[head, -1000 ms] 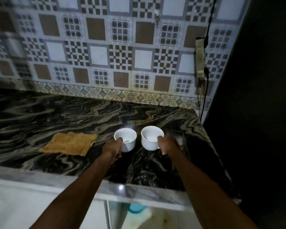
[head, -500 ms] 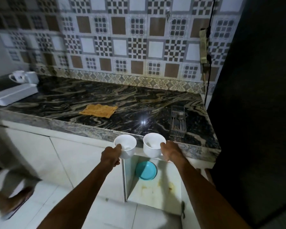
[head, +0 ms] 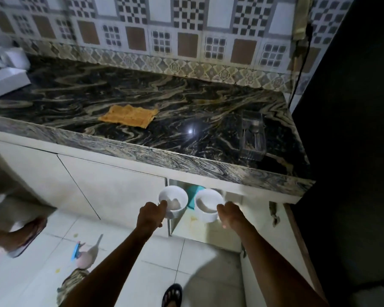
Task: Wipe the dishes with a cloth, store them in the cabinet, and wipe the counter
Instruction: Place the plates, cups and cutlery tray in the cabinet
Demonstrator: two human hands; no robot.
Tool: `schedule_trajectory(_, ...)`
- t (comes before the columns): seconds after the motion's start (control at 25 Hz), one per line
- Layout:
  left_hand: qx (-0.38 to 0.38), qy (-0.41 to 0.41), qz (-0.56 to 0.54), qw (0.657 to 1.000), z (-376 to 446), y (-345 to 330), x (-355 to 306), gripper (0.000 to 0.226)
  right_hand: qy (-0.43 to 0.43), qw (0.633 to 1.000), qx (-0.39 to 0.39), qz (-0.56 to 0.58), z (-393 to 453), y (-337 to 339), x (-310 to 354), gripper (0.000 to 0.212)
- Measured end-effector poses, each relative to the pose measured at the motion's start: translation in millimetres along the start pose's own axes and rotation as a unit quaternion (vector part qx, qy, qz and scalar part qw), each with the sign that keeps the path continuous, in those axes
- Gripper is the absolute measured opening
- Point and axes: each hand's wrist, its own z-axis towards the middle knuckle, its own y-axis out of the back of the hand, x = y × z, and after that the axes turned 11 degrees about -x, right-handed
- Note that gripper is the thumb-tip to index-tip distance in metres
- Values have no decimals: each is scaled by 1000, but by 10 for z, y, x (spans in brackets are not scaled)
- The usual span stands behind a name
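My left hand (head: 150, 214) grips one white cup (head: 173, 201), my right hand (head: 230, 212) grips the other cup (head: 207, 204), low centre, before the open cabinet (head: 206, 227); orange cloth (head: 129, 115) lies on the counter (head: 186, 103).

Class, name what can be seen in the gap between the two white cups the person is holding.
In the head view, a teal bowl inside the open cabinet shows between the left cup and right cup.

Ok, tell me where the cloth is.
The cloth lies flat on the counter, left of centre in the head view, well left of the clear cutlery tray.
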Motion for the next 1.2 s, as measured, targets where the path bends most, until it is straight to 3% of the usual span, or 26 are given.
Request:
schedule_trajectory(0.16,38,6,69,997,410,-413,280,56,22,997,8,-74,356,-375,-250,37)
schedule_trajectory(0.28,67,10,110,992,683,-778,500,62,-19,995,10,-97,614,-614,-443,33)
schedule_trajectory(0.4,88,25,131,987,850,-1058,634,52,53,988,-3,-145,904,-876,-730,36)
schedule_trajectory(0.6,96,-28,140,985,1269,-1805,1201,54,37,997,-26,-67,1501,-1501,-1264,34)
schedule_trajectory(0.68,91,-47,133,986,1557,-2275,1554,54,13,999,39,-15,2050,-1979,-1689,29)
schedule_trajectory(0.76,89,-61,133,985,1862,-2766,1895,55,96,995,2,-25,2316,-2329,-1998,25)
schedule_trajectory(0.8,91,-70,128,985,1991,-3046,2090,55,84,996,-2,-14,2534,-2525,-2188,31)
schedule_trajectory(0.88,94,-82,104,987,2298,-3509,2356,53,58,997,-22,38,2925,-2784,-2419,26)
schedule_trajectory(0.96,88,-96,64,989,2569,-4010,2730,51,109,993,-12,31,3379,-3328,-2850,21)
schedule_trajectory(1.04,88,-92,38,991,2821,-4370,2918,48,68,996,-37,35,3764,-3656,-3116,35)
schedule_trajectory(1.12,86,-90,20,992,3001,-4651,3072,43,86,994,-37,49,3854,-3891,-3150,32)
schedule_trajectory(1.16,85,-92,8,992,3098,-4758,3113,40,91,990,-91,53,3970,-3918,-3189,39)
schedule_trajectory(1.2,84,-91,2,992,3145,-4818,3123,39,65,993,-87,37,4066,-3934,-3224,43)
